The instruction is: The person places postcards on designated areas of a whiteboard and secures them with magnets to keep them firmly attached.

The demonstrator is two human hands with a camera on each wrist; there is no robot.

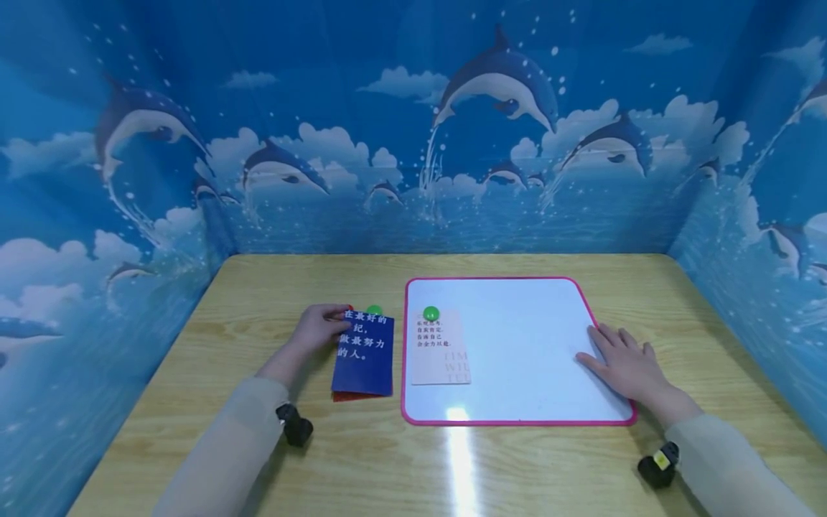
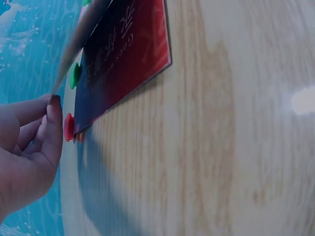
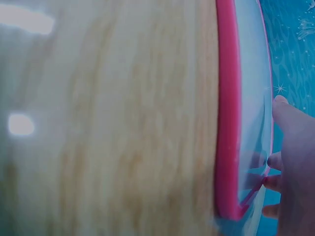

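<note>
The head view looks forward and down across the desk point(image 1: 530, 470). The wrist views sit low and close, tipped sideways: the left shares the red card point(image 2: 140, 42) with the head view, the right the whiteboard point(image 1: 530, 352).

Two hands: one left hand point(image 1: 319, 329) and one right hand point(image 1: 625, 365). Three cards can be seen: one blue card point(image 1: 363, 366) at the left hand's fingertips, one red card point(image 2: 133, 54) below that hand, and one white card point(image 1: 441, 366) between the hands, nearer the left. Three round buttons: one red button point(image 2: 68, 127) just beside the left hand, one green button point(image 1: 375, 310) slightly to that hand's right, and a second green button point(image 1: 431, 313) farther right. One whiteboard point(image 1: 523, 359), beside the right hand. Two black wrist devices point(image 1: 294, 425), one behind each hand. One table point(image 1: 349, 459), beneath both hands.
</note>
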